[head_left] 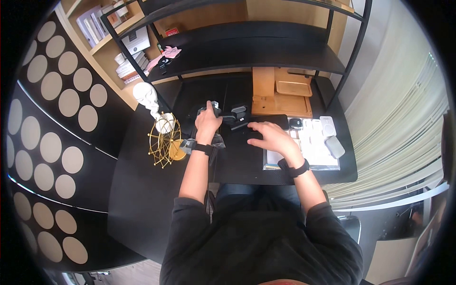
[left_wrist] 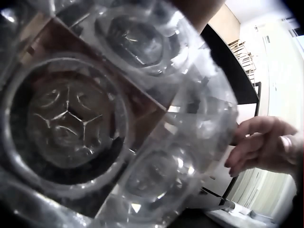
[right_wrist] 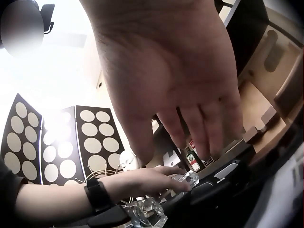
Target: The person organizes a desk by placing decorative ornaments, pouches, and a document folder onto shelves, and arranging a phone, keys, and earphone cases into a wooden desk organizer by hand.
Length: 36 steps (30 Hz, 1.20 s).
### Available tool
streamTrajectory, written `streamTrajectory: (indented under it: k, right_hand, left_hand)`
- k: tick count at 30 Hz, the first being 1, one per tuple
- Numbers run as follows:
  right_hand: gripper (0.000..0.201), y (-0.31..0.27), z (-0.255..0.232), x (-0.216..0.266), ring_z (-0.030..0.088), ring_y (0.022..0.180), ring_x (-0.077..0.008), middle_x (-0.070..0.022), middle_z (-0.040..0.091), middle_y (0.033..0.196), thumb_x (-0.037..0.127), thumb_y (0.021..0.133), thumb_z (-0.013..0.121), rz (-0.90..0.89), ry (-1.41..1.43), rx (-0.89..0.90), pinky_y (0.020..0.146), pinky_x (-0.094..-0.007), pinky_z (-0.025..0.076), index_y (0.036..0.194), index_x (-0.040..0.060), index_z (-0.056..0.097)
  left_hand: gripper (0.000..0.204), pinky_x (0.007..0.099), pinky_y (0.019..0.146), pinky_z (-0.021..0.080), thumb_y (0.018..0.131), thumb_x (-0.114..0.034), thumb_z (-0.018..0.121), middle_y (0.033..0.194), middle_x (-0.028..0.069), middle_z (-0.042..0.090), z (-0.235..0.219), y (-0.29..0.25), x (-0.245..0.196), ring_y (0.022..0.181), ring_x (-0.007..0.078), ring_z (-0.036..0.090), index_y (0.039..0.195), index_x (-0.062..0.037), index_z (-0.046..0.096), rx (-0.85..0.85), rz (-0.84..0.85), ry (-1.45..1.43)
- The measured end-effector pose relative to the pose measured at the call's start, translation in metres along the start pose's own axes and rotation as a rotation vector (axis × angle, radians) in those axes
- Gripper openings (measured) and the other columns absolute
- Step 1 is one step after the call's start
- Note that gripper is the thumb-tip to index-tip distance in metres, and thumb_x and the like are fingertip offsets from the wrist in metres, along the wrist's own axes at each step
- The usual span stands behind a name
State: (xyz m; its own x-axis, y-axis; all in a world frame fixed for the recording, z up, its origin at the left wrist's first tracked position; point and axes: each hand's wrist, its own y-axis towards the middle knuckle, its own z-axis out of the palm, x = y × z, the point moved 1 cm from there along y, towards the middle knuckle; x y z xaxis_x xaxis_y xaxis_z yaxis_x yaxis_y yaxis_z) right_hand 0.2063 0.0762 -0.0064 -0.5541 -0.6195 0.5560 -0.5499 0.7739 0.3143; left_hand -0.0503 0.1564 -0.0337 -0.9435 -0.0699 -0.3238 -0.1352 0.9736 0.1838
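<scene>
At the left of the black desk, my left hand (head_left: pixel 207 125) holds a small clear faceted glass piece (right_wrist: pixel 190 178), seen at its fingertips in the right wrist view. More clear glass (head_left: pixel 218 141) stands under that wrist, and this faceted glass (left_wrist: pixel 190 123) fills most of the left wrist view, hiding the left fingers there. My right hand (head_left: pixel 274 135) hovers with fingers spread and nothing in it, palm toward the desk (right_wrist: pixel 166 71). Its fingertips are near a thin black stick-like item (head_left: pixel 239 126) and a black rounded case (head_left: pixel 238 111).
Left of my left arm stand a gold Ferris-wheel ornament (head_left: pixel 166 142) and a white sculpted head (head_left: pixel 145 95). A wooden organizer (head_left: pixel 280 104) is at the back. On the right, a white sheet (head_left: pixel 316 154) bears several small gadgets. A black shelf (head_left: pixel 247 52) spans above the desk.
</scene>
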Motion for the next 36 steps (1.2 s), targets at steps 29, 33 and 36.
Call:
streamTrajectory:
  k: [29, 33, 36]
  right_hand:
    - [0.042, 0.016, 0.082, 0.046, 0.072, 0.103, -0.0281, -0.0188, 0.071, 0.109, 0.004, 0.085, 0.075, 0.012, 0.622, -0.755, 0.082, -0.0361, 0.056, 0.119, 0.0031, 0.051]
    - [0.038, 0.0, 0.082, 0.046, 0.067, 0.088, -0.0159, -0.0104, 0.068, 0.097, 0.005, 0.086, 0.076, 0.064, 0.69, -0.795, 0.077, -0.0327, 0.056, 0.115, 0.0034, 0.052]
    - [0.035, -0.005, 0.085, 0.041, 0.063, 0.089, -0.0121, -0.0067, 0.066, 0.095, 0.007, 0.087, 0.075, 0.057, 0.646, -0.768, 0.077, -0.0305, 0.053, 0.115, 0.0031, 0.053]
  left_hand:
    - [0.07, 0.027, 0.068, 0.058, 0.078, -0.001, 0.083, 0.105, 0.0138, 0.066, -0.07, -0.13, -0.097, 0.087, 0.0148, 0.069, 0.134, 0.001, 0.042, -0.38, 0.316, -0.914]
    - [0.07, 0.0337, 0.071, 0.058, 0.077, -0.007, 0.084, 0.102, 0.0158, 0.068, -0.071, -0.141, -0.106, 0.088, 0.0208, 0.072, 0.135, 0.0, 0.045, -0.401, 0.385, -0.782]
    - [0.077, 0.0371, 0.079, 0.057, 0.074, -0.008, 0.084, 0.101, 0.0151, 0.069, -0.068, -0.149, -0.103, 0.092, 0.0247, 0.072, 0.14, -0.0024, 0.045, -0.362, 0.368, -0.699]
